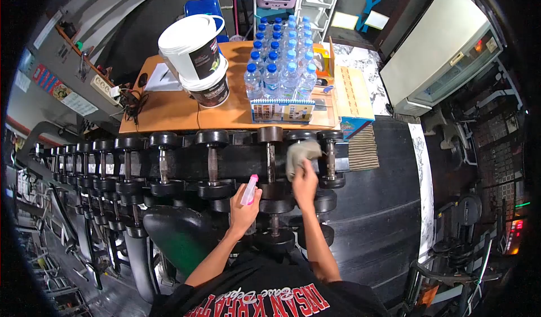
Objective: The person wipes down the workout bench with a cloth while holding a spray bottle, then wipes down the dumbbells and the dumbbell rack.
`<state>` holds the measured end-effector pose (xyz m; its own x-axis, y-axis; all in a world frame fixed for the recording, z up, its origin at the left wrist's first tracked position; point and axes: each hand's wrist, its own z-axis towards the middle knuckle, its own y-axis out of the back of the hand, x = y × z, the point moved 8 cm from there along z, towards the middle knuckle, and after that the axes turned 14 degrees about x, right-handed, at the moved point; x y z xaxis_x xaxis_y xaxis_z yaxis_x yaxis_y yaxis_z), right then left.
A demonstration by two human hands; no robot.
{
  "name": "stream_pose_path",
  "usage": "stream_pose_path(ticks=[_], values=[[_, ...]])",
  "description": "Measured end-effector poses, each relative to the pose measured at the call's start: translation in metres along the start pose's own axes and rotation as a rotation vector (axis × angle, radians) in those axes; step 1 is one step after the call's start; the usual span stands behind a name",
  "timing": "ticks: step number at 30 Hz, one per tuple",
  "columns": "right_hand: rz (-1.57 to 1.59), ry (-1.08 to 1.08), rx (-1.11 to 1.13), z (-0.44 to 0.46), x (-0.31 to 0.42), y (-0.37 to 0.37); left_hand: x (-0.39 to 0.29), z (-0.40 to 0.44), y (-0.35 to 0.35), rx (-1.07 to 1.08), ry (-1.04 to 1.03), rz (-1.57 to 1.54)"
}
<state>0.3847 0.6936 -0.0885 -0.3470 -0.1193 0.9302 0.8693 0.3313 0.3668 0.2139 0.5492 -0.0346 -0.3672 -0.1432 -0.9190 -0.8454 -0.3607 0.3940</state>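
Observation:
My left hand [245, 210] is closed around a spray bottle [249, 190] with a white and pink spray head; the bottle's body is mostly hidden below my hand. In my right hand [305, 186] is a bunched grey-beige cloth [301, 155], slightly blurred. The cloth covers part of a black dumbbell [301, 135] on the rack's upper row; whether it presses on the handle I cannot tell. Between my hands stands another dumbbell [270, 160] with a shiny metal handle. To the left of my left hand rests a dumbbell [212, 162] with a darker grip.
Several more dumbbells [128, 165] line the rack to the left. Behind it, a wooden table [163, 114] bears stacked white buckets [191, 41], water bottles [280, 63] and a desk calendar [282, 110]. A padded bench [174, 232] is at the lower left, a fridge [439, 52] at the right.

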Motion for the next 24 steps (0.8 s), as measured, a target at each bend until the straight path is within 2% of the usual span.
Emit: stream_pose_path(ticks=[1,3,4,5,7,8,11,12,13,15,17,20,21,24], values=[[-0.094,0.141,0.043,0.011,0.011,-0.020,0.004,-0.004,0.000,-0.003,0.002,0.006],[-0.469,0.246,0.183,0.023,0.034,-0.060,0.014,-0.012,-0.001,-0.001,0.015,-0.038],[-0.530,0.241,0.255,0.022,0.033,-0.077,0.021,-0.017,-0.001,0.000,0.030,-0.084],[-0.677,0.334,0.220,0.019,0.041,-0.087,0.022,-0.019,0.000,0.019,0.003,-0.053],[-0.743,0.348,0.282,0.019,0.039,-0.090,0.025,-0.027,0.002,0.022,0.011,-0.074],[-0.741,0.261,0.415,0.019,0.032,-0.089,0.026,-0.031,0.003,0.030,0.001,-0.074],[-0.789,0.276,0.743,0.004,0.027,-0.080,0.041,-0.039,0.002,0.036,-0.013,-0.077],[-0.794,0.275,0.746,0.006,0.025,-0.073,0.043,-0.041,0.001,0.053,-0.010,-0.075],[-0.775,0.211,0.840,0.011,0.018,-0.070,0.040,-0.042,0.001,0.053,-0.008,-0.080],[-0.698,0.162,0.988,0.030,0.025,-0.065,0.039,-0.043,0.001,0.107,0.109,-0.108],[-0.540,0.139,0.763,0.058,0.041,-0.054,0.035,-0.043,0.004,0.105,0.130,-0.112],[-0.477,0.240,0.416,0.062,0.089,-0.046,0.037,-0.045,0.005,0.074,0.119,-0.127],[-0.488,0.381,0.322,0.054,0.099,-0.054,0.036,-0.046,0.006,0.046,0.079,-0.129],[-0.800,0.664,0.132,0.038,0.080,-0.095,0.032,-0.045,0.002,0.067,-0.009,-0.092]])
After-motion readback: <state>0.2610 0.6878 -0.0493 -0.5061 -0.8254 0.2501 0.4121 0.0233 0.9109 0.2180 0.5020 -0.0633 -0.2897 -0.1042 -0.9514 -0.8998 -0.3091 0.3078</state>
